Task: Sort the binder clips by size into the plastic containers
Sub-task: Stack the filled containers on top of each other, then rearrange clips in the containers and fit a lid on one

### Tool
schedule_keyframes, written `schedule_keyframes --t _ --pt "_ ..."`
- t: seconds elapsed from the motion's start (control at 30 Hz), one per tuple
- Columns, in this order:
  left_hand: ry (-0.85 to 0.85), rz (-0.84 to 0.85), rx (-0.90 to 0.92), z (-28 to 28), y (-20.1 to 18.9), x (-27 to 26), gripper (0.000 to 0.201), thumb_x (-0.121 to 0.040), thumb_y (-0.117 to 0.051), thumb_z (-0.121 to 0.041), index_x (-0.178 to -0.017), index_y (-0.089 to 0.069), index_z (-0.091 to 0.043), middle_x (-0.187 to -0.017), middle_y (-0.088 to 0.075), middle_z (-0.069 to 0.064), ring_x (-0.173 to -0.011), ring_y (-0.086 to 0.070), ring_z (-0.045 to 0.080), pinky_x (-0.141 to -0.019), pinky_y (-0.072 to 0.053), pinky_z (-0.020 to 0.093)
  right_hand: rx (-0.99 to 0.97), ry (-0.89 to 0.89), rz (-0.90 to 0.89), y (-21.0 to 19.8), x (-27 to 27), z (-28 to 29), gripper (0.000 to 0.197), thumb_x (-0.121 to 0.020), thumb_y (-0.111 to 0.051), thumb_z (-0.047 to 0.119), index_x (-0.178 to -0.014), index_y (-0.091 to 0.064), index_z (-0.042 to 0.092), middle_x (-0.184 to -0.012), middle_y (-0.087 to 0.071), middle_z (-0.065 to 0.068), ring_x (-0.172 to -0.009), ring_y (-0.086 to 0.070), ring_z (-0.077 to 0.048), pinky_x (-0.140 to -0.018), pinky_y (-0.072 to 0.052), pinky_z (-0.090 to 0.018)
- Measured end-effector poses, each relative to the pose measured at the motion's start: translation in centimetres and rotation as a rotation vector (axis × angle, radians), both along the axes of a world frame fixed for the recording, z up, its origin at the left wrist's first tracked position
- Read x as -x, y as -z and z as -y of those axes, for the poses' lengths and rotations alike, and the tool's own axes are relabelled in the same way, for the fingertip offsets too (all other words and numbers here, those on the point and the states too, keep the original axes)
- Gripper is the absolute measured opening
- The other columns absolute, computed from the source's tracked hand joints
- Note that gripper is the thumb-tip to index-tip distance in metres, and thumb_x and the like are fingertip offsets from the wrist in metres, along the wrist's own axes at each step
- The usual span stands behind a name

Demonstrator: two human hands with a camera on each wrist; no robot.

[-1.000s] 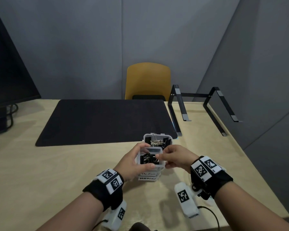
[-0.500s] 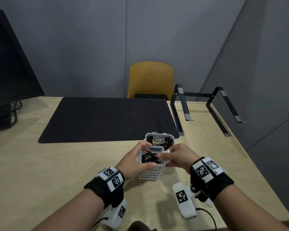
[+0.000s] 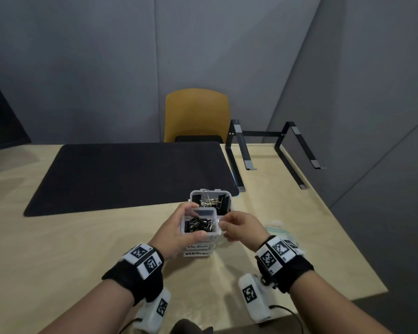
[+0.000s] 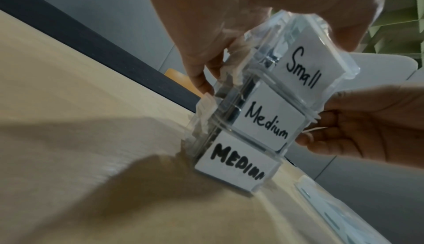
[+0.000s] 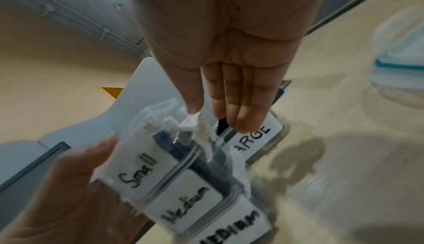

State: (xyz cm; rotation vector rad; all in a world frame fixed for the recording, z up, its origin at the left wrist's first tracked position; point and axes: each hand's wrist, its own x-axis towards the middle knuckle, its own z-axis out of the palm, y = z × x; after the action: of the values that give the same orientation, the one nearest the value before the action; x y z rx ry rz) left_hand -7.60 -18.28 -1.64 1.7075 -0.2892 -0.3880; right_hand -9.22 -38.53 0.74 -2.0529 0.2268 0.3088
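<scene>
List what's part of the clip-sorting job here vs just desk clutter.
Job:
- Small container, top of stack, in left hand
- two Medium containers below
- Large container
- right hand at a side latch

Lying about:
- desk mat
- laptop stand
- yellow chair
- teal-rimmed lid

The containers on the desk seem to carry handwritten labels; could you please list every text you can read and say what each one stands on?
"Small": top container of the stack, held by the left hand.
"Medium": middle container of the stack.
"MEDIUM", last letter blurred: bottom container.
"ARGE", start hidden by the right hand, probably LARGE: separate container behind the stack.
The wristband markers show patterns only, no words.
</scene>
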Motion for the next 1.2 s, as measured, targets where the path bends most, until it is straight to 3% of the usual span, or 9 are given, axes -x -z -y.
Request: schedule_keyframes --t 0.2,0.37,0.47,0.6,0.77,0.9,0.97,1.1,1.2 --pt "0.002 0.022 -0.032 0.0 0.0 0.1 0.059 -0.067 -0.08 -0.036 -0.111 -0.044 -0.05 -0.116 -0.052 -0.014 -0.117 -0.045 -0.002 -0.086 -0.049 0.028 0.6 0.134 0.019 1.1 -0.8 5.9 0.023 -0.085 -0.061 0.023 -0.106 -0.064 0.015 -0.113 -0.064 -0.006 -0.103 -0.059 -0.022 -0.084 -0.043 -0.025" --pt "0.003 0.032 -0.043 0.1 0.1 0.0 0.053 -0.079 -0.074 -0.02 -0.112 -0.042 -0.046 -0.115 -0.051 -0.012 -0.107 -0.045 -0.01 -0.075 -0.044 0.012 0.847 -0.018 -0.337 2.9 0.4 10.6 0.059 -0.079 -0.066 0.018 -0.134 -0.045 0.019 -0.133 -0.051 -0.008 -0.119 -0.052 -0.027 -0.093 -0.045 -0.031" --pt "0.0 0.034 -0.047 0.1 0.2 0.0 0.054 -0.08 -0.073 -0.016 -0.112 -0.041 -0.045 -0.116 -0.051 -0.011 -0.104 -0.046 -0.011 -0.071 -0.043 0.008 0.864 -0.128 -0.372 4.1 1.7 11.4 0.083 -0.076 -0.073 0.021 -0.146 -0.027 0.022 -0.147 -0.037 -0.004 -0.131 -0.041 -0.026 -0.105 -0.039 -0.033" --pt "-0.001 0.023 -0.031 0.1 0.1 0.1 0.056 -0.075 -0.076 -0.025 -0.113 -0.041 -0.046 -0.116 -0.051 -0.012 -0.104 -0.046 -0.012 -0.072 -0.047 0.015 0.95 -0.166 -0.308 4.5 2.6 11.3 0.088 -0.072 -0.074 0.029 -0.145 -0.025 0.023 -0.145 -0.036 -0.002 -0.129 -0.039 -0.028 -0.104 -0.039 -0.036" --pt "-0.002 0.011 -0.05 -0.1 0.1 0.0 0.062 -0.08 -0.073 -0.02 -0.125 -0.037 -0.041 -0.119 -0.051 -0.01 -0.101 -0.048 -0.011 -0.063 -0.047 0.007 1.07 -0.153 -0.226 3.3 3.2 10.5 0.079 -0.069 -0.07 0.042 -0.137 -0.033 0.028 -0.134 -0.044 0.002 -0.121 -0.041 -0.026 -0.098 -0.042 -0.037" --pt "-0.025 -0.036 -0.001 -0.1 0.1 0.1 0.075 -0.075 -0.078 -0.027 -0.133 -0.032 -0.037 -0.12 -0.054 -0.011 -0.102 -0.054 -0.008 -0.065 -0.049 0.009 1.053 -0.12 -0.103 1.1 2.9 9.4 0.076 -0.071 -0.067 0.042 -0.138 -0.032 0.033 -0.132 -0.045 0.003 -0.118 -0.039 -0.024 -0.097 -0.04 -0.035" --pt "-0.031 -0.04 0.013 -0.1 0.2 0.2 0.07 -0.065 -0.082 -0.038 -0.124 -0.044 -0.036 -0.12 -0.056 -0.01 -0.106 -0.056 -0.004 -0.069 -0.049 0.011 1.009 -0.127 -0.053 -0.2 2.5 8.4 0.078 -0.071 -0.067 0.046 -0.139 -0.03 0.034 -0.129 -0.046 0.002 -0.116 -0.039 -0.023 -0.097 -0.039 -0.035" --pt "-0.023 -0.068 -0.009 -0.4 0.0 0.1 0.052 -0.073 -0.08 -0.028 -0.117 -0.052 -0.028 -0.12 -0.058 -0.011 -0.104 -0.057 -0.001 -0.068 -0.046 0.008 0.822 -0.127 0.089 -3.4 1.3 5.6 0.08 -0.069 -0.065 0.05 -0.139 -0.03 0.036 -0.119 -0.048 0.002 -0.112 -0.038 -0.021 -0.096 -0.039 -0.035" --pt "-0.019 -0.049 -0.035 -0.7 0.0 0.1 0.065 -0.057 -0.079 -0.049 -0.114 -0.053 -0.031 -0.119 -0.059 -0.015 -0.105 -0.057 -0.002 -0.071 -0.045 0.01 0.606 -0.166 0.196 -5.6 0.7 3.2 0.08 -0.069 -0.069 0.046 -0.139 -0.03 0.039 -0.111 -0.045 0.004 -0.111 -0.04 -0.018 -0.095 -0.041 -0.035"
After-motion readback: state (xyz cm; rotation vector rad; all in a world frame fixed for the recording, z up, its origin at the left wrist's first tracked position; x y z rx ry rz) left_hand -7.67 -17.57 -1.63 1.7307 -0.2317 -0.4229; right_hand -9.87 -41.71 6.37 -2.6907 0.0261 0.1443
